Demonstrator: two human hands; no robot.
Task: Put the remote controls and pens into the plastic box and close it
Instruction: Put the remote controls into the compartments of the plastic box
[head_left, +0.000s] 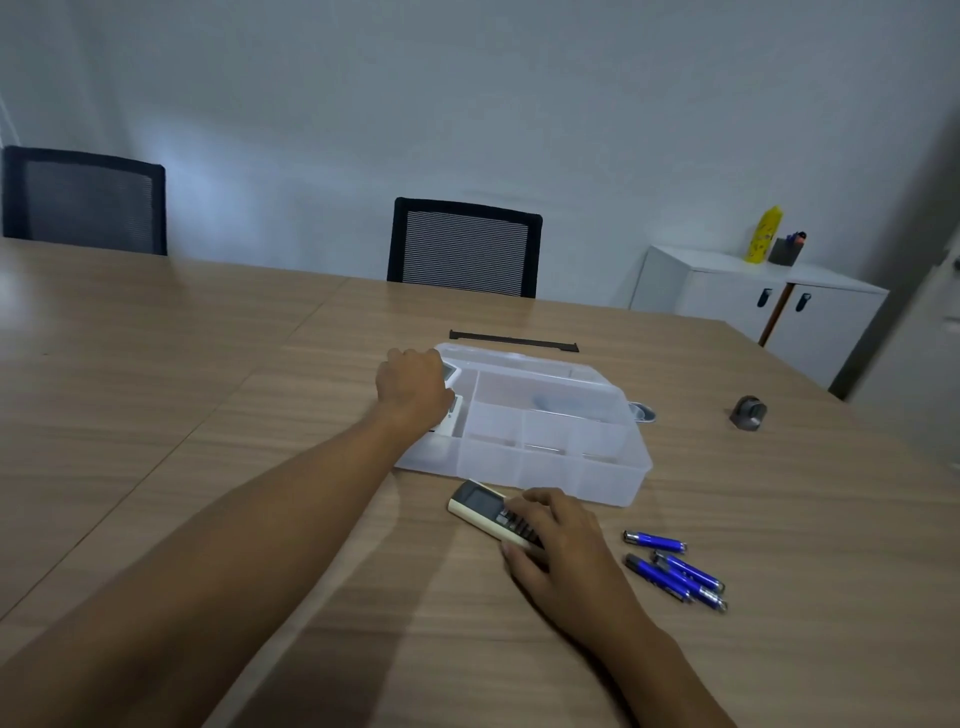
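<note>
A clear plastic box (597, 480) with dividers lies open on the wooden table. My left hand (413, 389) reaches into its left compartment and is closed on a white remote control (451, 410), mostly hidden under the hand. In front of the box lies a second, cream remote control (480, 503) with a grey screen; my right hand (558, 545) covers its keypad end, fingers and thumb around its sides. Several blue pens (675, 569) lie on the table to the right of that hand.
A black strip (514, 340) lies behind the box. A small grey object (748, 413) sits at the table's right, and a round metal piece (643, 412) by the box's right side. Two black mesh chairs (465, 249) stand behind the table; a white cabinet (753, 301) stands at right.
</note>
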